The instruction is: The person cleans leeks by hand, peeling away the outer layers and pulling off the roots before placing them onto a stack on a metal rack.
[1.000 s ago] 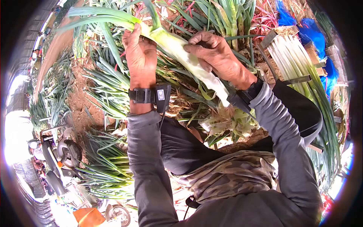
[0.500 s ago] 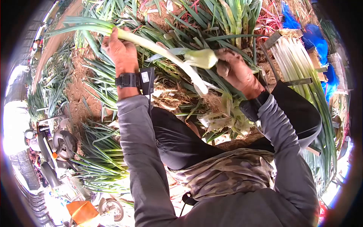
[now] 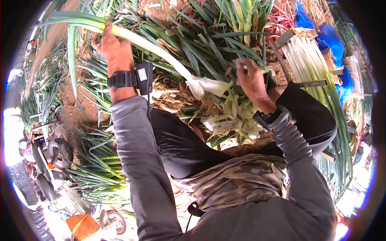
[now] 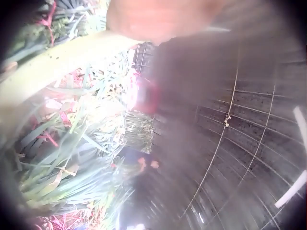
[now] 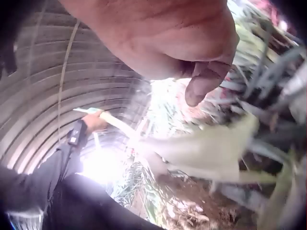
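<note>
My left hand grips a long leek near where its white stalk turns to green leaves. The stalk slants down to the right in the head view, and its leaves trail off to the left. A pale peeled leaf sheath overlaps the stalk's lower end. In the right wrist view this sheath shows blurred below my right hand. The right hand is just right of the sheath and apart from it, its fingers curled with nothing seen between them.
Peeled leaves heap up below the sheath. On the right, a bundle of leeks lies in a metal rack. Other leeks lie on the left, near a motorbike. Blue plastic lies at the far right.
My left hand has moved left with the leek. My right hand has pulled the sheath down the stalk, then let go of it; the sheath has dropped to the stalk's lower end.
</note>
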### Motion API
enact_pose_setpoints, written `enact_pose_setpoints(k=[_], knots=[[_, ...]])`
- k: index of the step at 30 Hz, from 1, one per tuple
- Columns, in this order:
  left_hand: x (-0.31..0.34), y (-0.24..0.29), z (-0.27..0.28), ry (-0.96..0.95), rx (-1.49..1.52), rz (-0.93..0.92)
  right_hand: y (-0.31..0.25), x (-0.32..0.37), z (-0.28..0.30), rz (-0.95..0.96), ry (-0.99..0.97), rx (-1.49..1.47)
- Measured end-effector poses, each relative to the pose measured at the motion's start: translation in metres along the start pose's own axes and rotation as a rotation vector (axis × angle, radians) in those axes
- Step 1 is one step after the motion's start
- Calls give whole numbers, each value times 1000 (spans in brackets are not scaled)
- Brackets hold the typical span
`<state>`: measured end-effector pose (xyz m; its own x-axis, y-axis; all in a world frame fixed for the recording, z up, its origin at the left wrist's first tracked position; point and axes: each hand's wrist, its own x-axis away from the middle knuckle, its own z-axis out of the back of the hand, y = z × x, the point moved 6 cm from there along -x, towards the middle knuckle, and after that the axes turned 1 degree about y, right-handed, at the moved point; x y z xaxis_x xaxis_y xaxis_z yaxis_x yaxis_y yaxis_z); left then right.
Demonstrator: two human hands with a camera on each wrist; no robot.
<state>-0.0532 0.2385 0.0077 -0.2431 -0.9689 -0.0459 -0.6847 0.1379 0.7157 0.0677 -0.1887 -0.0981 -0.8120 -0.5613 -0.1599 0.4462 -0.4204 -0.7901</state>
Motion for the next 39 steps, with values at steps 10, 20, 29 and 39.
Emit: enact_pose_setpoints(k=[10, 20, 29, 39], knots=[[-22, 5, 22, -332, -710, -272, -63, -4, -80, 314, -575, -20], [-46, -56, 73, -57, -105, 369, -123, 4, -57, 554, -446, -13], [-71, 3, 112, -40, -988, -154, -86, 71, 54, 191, -494, -242], [-39, -3, 43, 5, 144, 191, 12, 49, -33, 285, -544, 151]])
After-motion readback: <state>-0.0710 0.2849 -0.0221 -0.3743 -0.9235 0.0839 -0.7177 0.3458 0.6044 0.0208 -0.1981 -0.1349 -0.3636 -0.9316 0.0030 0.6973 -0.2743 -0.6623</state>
